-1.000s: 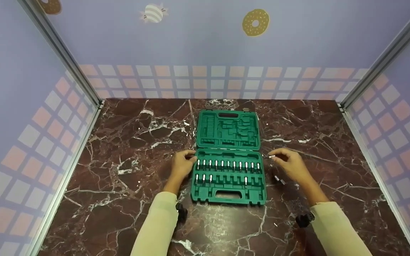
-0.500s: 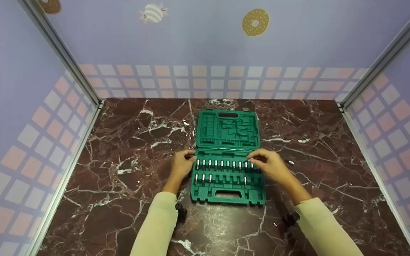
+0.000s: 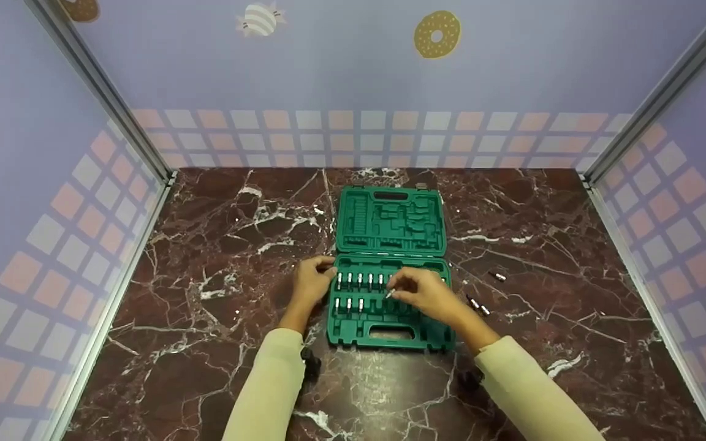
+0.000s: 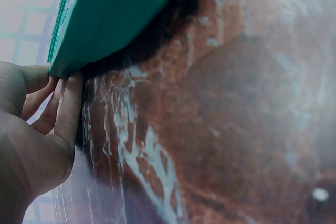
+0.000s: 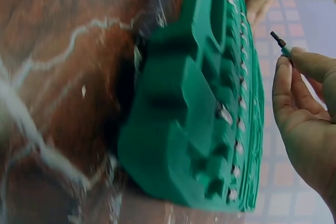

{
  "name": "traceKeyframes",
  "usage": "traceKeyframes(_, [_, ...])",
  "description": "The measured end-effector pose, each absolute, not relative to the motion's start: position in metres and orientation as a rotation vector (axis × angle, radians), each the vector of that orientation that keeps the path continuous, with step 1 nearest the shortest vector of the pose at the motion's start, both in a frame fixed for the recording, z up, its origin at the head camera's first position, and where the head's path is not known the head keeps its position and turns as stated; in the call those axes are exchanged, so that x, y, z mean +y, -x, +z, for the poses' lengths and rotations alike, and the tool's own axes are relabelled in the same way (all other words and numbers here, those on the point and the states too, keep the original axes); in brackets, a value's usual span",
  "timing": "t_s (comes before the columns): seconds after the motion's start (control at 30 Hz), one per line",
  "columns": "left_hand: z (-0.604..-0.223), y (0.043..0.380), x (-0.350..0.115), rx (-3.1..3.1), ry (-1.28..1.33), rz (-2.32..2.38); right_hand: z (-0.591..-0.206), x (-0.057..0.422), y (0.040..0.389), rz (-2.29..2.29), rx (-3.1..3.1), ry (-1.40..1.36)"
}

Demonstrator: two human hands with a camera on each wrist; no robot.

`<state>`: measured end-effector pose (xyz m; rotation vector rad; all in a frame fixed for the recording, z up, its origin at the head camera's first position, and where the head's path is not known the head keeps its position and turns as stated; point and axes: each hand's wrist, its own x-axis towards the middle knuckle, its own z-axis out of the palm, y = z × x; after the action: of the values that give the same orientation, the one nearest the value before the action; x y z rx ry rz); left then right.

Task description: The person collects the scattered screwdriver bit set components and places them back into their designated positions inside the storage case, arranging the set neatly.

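Right hand [image 3: 429,295] fingertips pinch small bit [image 5: 280,43] over near half of open green tool case [image 3: 390,324]. Left hand [image 3: 311,283] fingers hold case's left edge. Step: apparently seating bit; next needs aligning with empty slot. Loose bits [image 3: 477,304] right, on marble tabletop [image 3: 206,367]; lilac patterned walls.
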<state>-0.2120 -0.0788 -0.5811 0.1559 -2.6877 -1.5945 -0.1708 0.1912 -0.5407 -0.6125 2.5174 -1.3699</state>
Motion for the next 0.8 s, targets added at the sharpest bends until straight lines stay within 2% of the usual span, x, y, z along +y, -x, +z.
traceKeyframes(0.8, [-0.581, 0.211, -0.079, -2.668, -0.160, -1.638, -0.549, 0.146, 0.171, -0.959, 2.662, 0.812])
